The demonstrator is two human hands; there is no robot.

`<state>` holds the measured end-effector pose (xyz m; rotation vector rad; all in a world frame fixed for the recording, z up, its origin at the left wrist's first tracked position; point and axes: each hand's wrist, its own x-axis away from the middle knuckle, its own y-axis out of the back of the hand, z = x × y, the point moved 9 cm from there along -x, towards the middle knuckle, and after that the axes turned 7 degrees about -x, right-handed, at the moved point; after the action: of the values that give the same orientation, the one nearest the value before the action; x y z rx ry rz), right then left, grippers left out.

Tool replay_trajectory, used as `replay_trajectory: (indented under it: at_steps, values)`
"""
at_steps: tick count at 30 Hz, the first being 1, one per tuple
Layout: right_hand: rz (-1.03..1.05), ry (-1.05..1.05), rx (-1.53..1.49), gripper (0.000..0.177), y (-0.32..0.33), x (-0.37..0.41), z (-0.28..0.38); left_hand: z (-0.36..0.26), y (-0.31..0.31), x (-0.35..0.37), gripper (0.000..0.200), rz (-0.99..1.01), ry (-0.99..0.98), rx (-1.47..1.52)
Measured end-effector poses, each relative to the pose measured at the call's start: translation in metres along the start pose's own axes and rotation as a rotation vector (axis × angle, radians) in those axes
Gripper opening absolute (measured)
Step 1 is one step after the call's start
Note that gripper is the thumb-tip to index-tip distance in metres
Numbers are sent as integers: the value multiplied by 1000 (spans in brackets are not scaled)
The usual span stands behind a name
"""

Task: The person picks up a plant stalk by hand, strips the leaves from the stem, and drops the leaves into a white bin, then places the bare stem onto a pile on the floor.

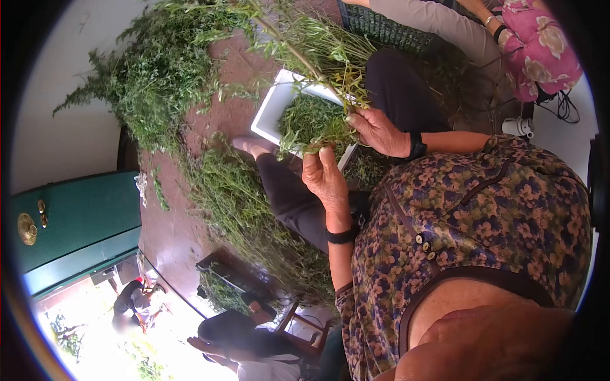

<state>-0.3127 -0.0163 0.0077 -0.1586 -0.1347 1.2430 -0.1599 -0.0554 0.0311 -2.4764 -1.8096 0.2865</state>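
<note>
My right hand [381, 132] is closed around a long leafy branch [298, 56], which slants up and away to the upper left. Just below it, my left hand [325, 176] pinches thumb and fingers together at some yellowish-green leaves [333, 136]; the exact grip is partly hidden. Under both hands stands a white foam box [268, 109] between my legs. Loose green leaves [308, 117] lie inside it. Dark bands circle both my wrists.
Heaps of cut leafy branches [159, 76] cover the reddish floor, with another long pile [235, 197] beside my leg. A co-worker's arm [438, 22] and a dark green crate [387, 32] are at top right. Other people are at lower left near a green door [76, 216].
</note>
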Motion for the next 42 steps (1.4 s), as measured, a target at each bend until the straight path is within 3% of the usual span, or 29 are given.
replay_trajectory:
  at_steps: [7, 10, 12, 15, 16, 19, 20, 24, 32, 36, 38, 42]
  values:
    - [107, -49, 3, 39, -12, 8, 7, 8, -9, 9, 28, 83, 69, -114]
    - [68, 362, 269, 34, -13, 3, 29, 0, -23, 9, 27, 170, 5, -119]
    - [69, 357, 305, 30, -13, 2, 31, -1, -28, 16, 27, 209, -77, -234]
    - [92, 278, 338, 25, -16, 1, 35, 14, -11, 13, 27, 127, 1, -24]
    - [114, 233, 337, 25, -17, 1, 34, 14, 1, 6, 27, 103, -116, -129]
    - [135, 172, 309, 26, -18, 2, 25, 2, 5, -13, 30, 96, 124, -60]
    - [134, 163, 294, 26, -19, 2, 19, -7, 4, -19, 36, 105, 75, -14]
    - [159, 174, 202, 29, -22, 3, 3, 7, -3, -35, 43, 136, 180, 87]
    - [254, 86, 34, 34, -27, 5, -3, 14, -9, -40, 26, 171, 156, 360]
    - [376, -16, -289, 28, -34, 7, -5, 10, -15, -37, 22, 142, 185, 419]
    - [412, -137, -594, 25, -43, 13, -3, 8, -11, -37, 26, 111, 184, 438]
    - [414, -196, -686, 24, -33, 15, -16, -8, -5, -41, 42, 83, 73, 501]
